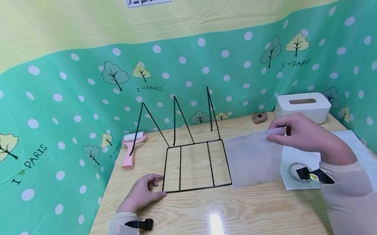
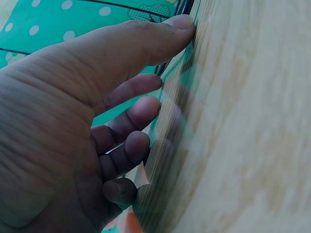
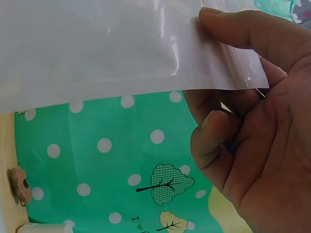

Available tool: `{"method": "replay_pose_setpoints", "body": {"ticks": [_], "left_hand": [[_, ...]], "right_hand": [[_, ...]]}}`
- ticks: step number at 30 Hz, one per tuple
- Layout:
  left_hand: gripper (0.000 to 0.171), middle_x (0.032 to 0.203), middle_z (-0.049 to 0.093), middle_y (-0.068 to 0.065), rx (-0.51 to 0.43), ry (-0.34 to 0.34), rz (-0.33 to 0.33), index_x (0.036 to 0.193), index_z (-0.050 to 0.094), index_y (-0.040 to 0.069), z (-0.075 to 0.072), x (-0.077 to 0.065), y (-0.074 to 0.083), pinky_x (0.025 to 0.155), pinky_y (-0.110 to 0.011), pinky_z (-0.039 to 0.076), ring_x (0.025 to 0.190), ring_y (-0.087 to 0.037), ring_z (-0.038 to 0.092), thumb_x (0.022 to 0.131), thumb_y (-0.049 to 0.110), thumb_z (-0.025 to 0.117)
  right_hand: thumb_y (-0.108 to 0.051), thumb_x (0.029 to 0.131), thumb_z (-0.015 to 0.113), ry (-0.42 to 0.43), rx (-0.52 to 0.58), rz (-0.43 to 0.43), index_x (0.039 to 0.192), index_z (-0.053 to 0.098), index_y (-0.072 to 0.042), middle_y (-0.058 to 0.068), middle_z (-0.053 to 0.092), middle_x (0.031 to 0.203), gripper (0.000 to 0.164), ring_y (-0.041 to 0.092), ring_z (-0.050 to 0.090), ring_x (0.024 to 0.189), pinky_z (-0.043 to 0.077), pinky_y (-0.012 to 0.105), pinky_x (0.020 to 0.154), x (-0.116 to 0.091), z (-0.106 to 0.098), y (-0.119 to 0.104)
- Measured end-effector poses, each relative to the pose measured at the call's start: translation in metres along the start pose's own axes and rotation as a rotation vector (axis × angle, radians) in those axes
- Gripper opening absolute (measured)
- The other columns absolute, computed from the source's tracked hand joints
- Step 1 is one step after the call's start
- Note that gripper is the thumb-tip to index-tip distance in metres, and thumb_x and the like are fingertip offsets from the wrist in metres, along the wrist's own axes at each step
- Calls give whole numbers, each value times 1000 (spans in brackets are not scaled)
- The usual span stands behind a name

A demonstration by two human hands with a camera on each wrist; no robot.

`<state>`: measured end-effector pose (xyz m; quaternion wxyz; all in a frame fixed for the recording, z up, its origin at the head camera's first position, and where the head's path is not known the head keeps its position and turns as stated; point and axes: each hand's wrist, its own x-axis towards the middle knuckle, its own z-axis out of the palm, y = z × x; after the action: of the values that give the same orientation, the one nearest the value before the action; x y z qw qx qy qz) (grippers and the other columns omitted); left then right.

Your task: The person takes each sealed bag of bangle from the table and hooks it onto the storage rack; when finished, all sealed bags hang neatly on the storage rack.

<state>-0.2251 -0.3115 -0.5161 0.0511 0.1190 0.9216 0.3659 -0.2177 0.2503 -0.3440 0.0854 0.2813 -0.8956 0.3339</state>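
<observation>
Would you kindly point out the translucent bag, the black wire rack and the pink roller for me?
translucent bag [image 1: 254,158]: head view, middle of the sheet.
black wire rack [image 1: 210,164]: head view, a bar of the flat base.
pink roller [image 1: 128,157]: head view, on the handle.

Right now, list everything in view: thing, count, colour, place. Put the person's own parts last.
wire rack: one, black, middle of the table, three upright dividers at its back
frosted bag: one, translucent white, held up right of the rack
white sheets: at least two, white, right side of the table
tape roll: one, clear, on the nearer sheet
tissue box: one, white, back right
lint roller: one, pink handle, back left
small brown object: one, brown, back, beside the box
table: one, light wood
left hand: one, resting by the rack's front left corner
right hand: one, pinching the bag's top edge
</observation>
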Motion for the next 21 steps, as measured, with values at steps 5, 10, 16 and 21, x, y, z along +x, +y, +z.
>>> {"method": "replay_pose_setpoints", "body": {"ticks": [5,10,16,21], "left_hand": [[58,99,59,0,-1,-2,0,129,71,19,-1,-1,2,74,-32,41,84,-19,51,78,33,96],[58,99,59,0,-4,-4,0,129,71,20,0,0,1,73,-32,41,84,-19,51,78,33,96],[59,99,59,0,-1,-1,3,129,71,20,1,0,2,73,-32,41,84,-19,51,77,34,96],[58,99,60,0,5,-3,-8,129,71,20,1,0,2,74,-32,41,84,-19,51,78,34,96]], "right_hand": [[-15,95,80,22,5,-35,87,73,-26,-9,61,75,16,12,52,59,46,28,56,-3,-3,-6],[-14,95,80,62,-22,-66,87,74,-26,-10,62,76,16,11,54,64,48,27,59,-6,-6,-11],[-12,93,81,127,-86,-95,93,75,-25,-12,61,78,15,9,55,70,48,24,64,-9,-8,-15],[-9,91,83,172,-81,-82,97,77,-25,-12,62,80,18,10,54,70,47,25,63,-9,-7,-19]]}}
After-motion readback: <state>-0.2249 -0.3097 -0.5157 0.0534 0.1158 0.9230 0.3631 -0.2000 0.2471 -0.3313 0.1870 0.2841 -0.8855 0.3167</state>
